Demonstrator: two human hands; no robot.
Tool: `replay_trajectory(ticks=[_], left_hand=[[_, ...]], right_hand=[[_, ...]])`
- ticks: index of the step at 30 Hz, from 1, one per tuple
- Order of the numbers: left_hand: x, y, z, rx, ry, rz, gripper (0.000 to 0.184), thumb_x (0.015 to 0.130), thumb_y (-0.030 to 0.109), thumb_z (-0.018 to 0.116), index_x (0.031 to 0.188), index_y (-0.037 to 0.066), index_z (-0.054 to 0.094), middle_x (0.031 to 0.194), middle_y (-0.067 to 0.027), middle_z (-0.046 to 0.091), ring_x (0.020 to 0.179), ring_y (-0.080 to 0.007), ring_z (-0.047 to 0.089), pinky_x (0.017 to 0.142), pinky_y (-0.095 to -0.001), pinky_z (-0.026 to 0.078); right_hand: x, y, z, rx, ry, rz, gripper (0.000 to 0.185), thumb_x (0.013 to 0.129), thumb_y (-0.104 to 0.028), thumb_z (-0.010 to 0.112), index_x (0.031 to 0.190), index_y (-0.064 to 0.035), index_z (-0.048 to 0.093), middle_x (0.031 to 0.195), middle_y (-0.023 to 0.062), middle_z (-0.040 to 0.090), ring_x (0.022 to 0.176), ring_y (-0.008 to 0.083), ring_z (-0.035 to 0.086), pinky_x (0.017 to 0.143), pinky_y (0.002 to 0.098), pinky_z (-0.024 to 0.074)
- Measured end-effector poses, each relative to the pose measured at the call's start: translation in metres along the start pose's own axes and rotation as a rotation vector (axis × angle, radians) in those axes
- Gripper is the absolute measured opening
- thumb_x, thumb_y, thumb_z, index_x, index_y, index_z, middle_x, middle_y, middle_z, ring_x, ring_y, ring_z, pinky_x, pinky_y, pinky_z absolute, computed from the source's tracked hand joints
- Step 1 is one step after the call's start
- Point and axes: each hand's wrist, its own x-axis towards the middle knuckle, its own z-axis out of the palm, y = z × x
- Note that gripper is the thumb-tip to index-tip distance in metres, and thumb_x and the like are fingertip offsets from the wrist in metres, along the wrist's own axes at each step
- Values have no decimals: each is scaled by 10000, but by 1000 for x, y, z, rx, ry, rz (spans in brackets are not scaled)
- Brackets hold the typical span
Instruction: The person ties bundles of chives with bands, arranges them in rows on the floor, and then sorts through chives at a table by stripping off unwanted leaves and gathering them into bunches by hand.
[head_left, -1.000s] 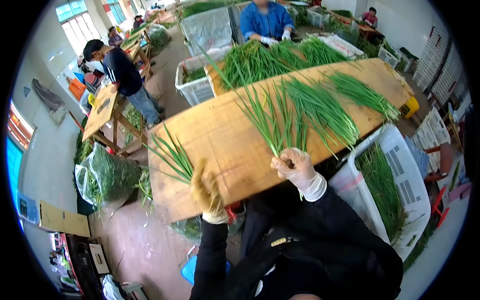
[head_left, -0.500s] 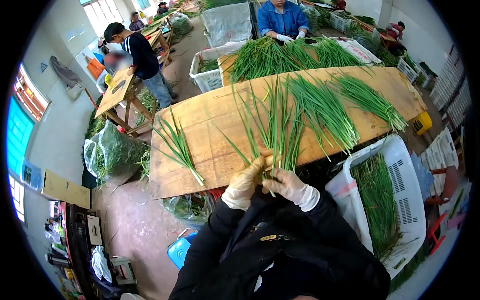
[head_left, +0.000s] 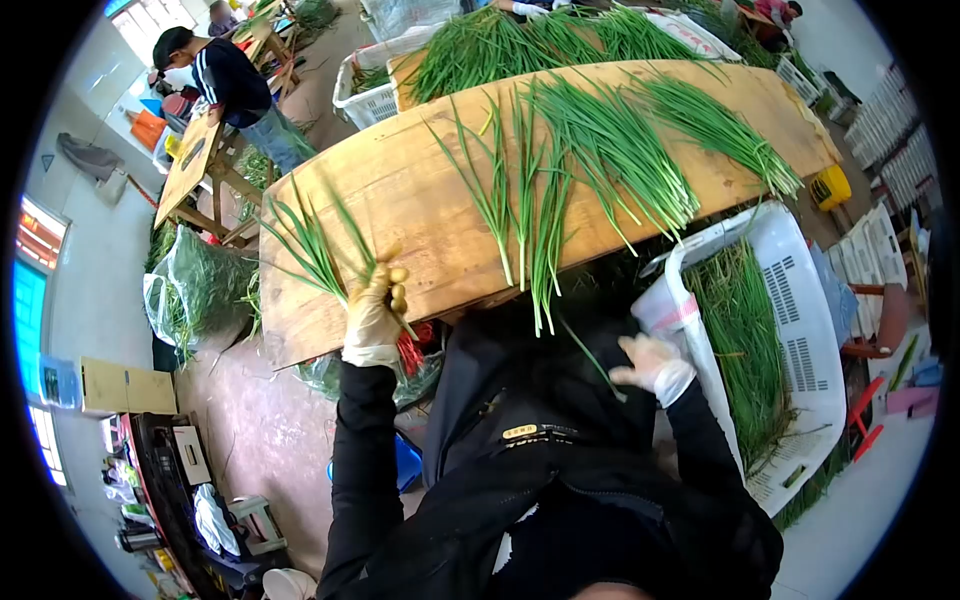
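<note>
My left hand point(head_left: 372, 318), in a pale glove, is closed around a few green chives point(head_left: 352, 228) at the board's left front edge. Beside them, a small bunch of chives point(head_left: 308, 248) lies on the wooden board point(head_left: 400, 215), partly behind the hand. My right hand point(head_left: 655, 368), also gloved, is low on the right, its fingers apart. A single loose chive leaf point(head_left: 592, 360) slants just left of its fingertips, over my dark clothing. Thin bunches of chives point(head_left: 548, 235) lie mid-board, their pale ends over the front edge. Thicker chive bunches point(head_left: 630, 160) spread to their right.
A white crate point(head_left: 800, 330) full of greens stands at my right. Bagged greens point(head_left: 205, 290) sit on the floor at left. Beyond the board is a large heap of chives point(head_left: 480, 55). A person point(head_left: 235, 90) stands at another table point(head_left: 190, 165).
My hands were together at the board's front edge holding chives. The left has moved left with a few; the right has moved right and down, near a loose leaf. The view has shifted downward.
</note>
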Motion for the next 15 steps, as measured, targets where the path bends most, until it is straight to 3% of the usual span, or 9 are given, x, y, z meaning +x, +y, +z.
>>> replay_trajectory(ticks=[2, 3, 4, 6, 8, 9, 12, 14, 15], left_hand=[[9, -22, 4, -104, -27, -198, 354, 851, 231, 505, 1129, 21, 441, 640, 38, 458, 467, -19, 381, 399, -129, 312], [17, -34, 6, -185, -8, -299, 361, 848, 245, 511, 1128, 28, 442, 605, 51, 432, 463, -15, 374, 400, -130, 310], [28, -46, 3, -269, -94, -359, 368, 848, 260, 510, 1126, 29, 444, 577, 61, 394, 456, -16, 356, 397, -133, 301], [40, -62, 1, -345, -231, -392, 374, 851, 298, 498, 1109, 30, 462, 535, 77, 309, 443, -22, 300, 389, -149, 270], [40, -65, 6, -225, -137, -309, 353, 853, 301, 496, 1080, 30, 492, 539, 74, 296, 448, -35, 300, 400, -160, 271], [39, -66, 5, -182, -94, -274, 351, 853, 303, 495, 1076, 31, 499, 546, 73, 305, 451, -39, 311, 407, -162, 278], [23, -60, 7, -7, 15, -250, 356, 848, 306, 502, 1080, 36, 499, 687, 39, 512, 522, -55, 396, 450, -167, 342], [12, -59, 14, -141, -33, -340, 350, 844, 290, 510, 1083, 35, 489, 776, -6, 568, 598, -79, 476, 472, -211, 395], [11, -62, 11, -197, -103, -341, 352, 842, 287, 513, 1086, 34, 487, 784, -17, 571, 617, -92, 497, 477, -232, 410]], right_hand=[[21, -22, -25, 278, 208, -88, 281, 752, -377, 539, 809, -106, 584, 787, 82, 558, 798, 271, 545, 671, 398, 430], [30, -43, -33, 268, 426, -184, 270, 769, -371, 522, 730, -108, 574, 739, 66, 560, 736, 249, 557, 615, 373, 442], [42, -68, -43, 202, 497, -190, 315, 771, -394, 510, 660, -101, 549, 690, 56, 554, 683, 238, 562, 564, 362, 444], [68, -115, -64, 51, 347, -149, 377, 760, -446, 515, 615, -100, 541, 666, 76, 556, 631, 252, 556, 539, 366, 442], [114, -141, -52, -65, 404, -116, 427, 750, -492, 509, 667, -75, 552, 656, 80, 559, 633, 229, 575, 533, 355, 455], [135, -143, -39, -193, 520, -73, 334, 774, -400, 509, 738, -71, 552, 670, 74, 564, 651, 207, 587, 510, 347, 458], [173, -141, -16, -278, 473, 60, 259, 803, -291, 486, 853, -49, 564, 772, 116, 598, 716, 229, 591, 556, 341, 469], [169, -151, -19, 77, 194, 4, 215, 820, -220, 429, 868, -44, 542, 788, 112, 587, 725, 235, 592, 540, 346, 466], [153, -163, -11, -84, 297, -135, 236, 837, -244, 401, 820, -55, 541, 749, 91, 574, 695, 223, 595, 532, 353, 465]])
